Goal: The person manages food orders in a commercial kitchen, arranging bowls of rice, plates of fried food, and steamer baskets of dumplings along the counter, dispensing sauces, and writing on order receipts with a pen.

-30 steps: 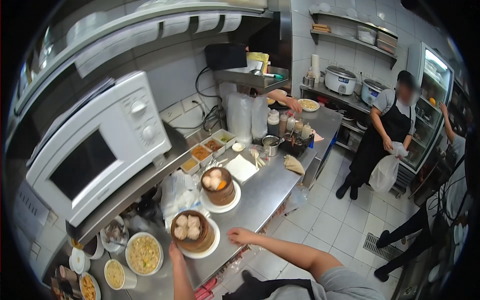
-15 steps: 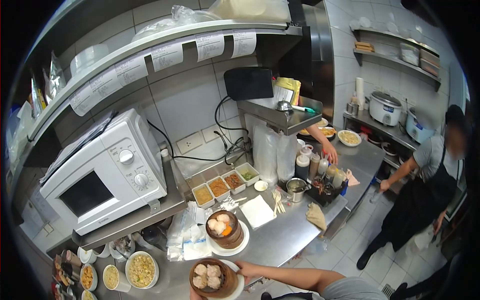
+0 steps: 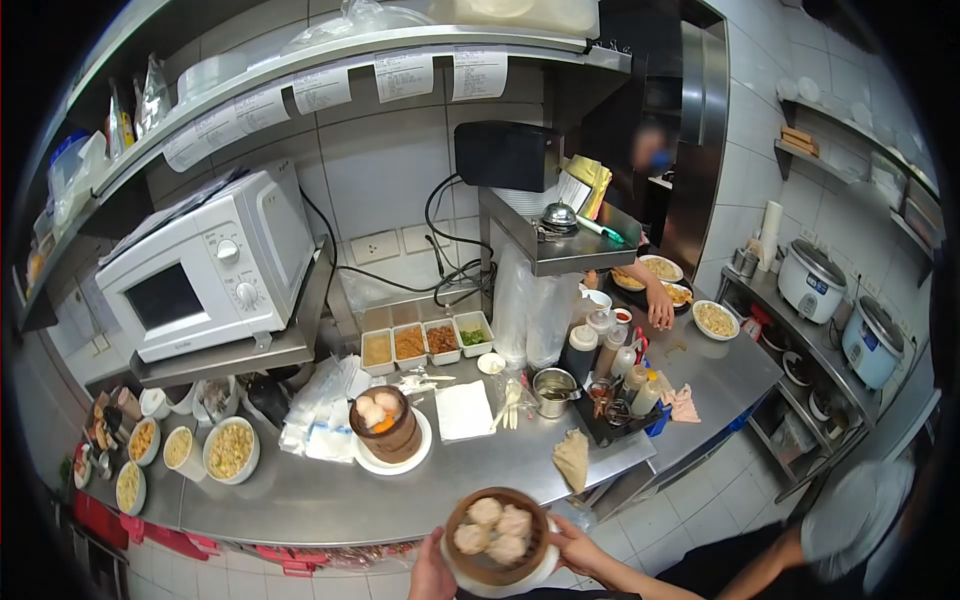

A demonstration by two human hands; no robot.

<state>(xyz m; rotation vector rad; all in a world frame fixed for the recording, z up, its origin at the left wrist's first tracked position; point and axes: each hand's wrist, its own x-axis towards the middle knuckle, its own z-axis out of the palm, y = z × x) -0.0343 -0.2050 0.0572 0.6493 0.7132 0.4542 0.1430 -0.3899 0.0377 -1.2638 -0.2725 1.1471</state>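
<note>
Bamboo steamer (image 3: 500,574), four dumplings (image 3: 507,549) inside: sat on a white plate (image 3: 545,571), held out at the counter's (image 3: 330,500) near edge. Left hand (image 3: 433,567): curled about the plate's left side, fingertips hidden. Right hand (image 3: 573,546): gripped the plate's opposite side. Step: looked like a two-handed carry. Next move: seemed to call for level, evenly matched hands, lest the steamer slide. Second steamer (image 3: 396,446): stood on another plate (image 3: 425,443), left of a white sheet (image 3: 466,411).
</note>
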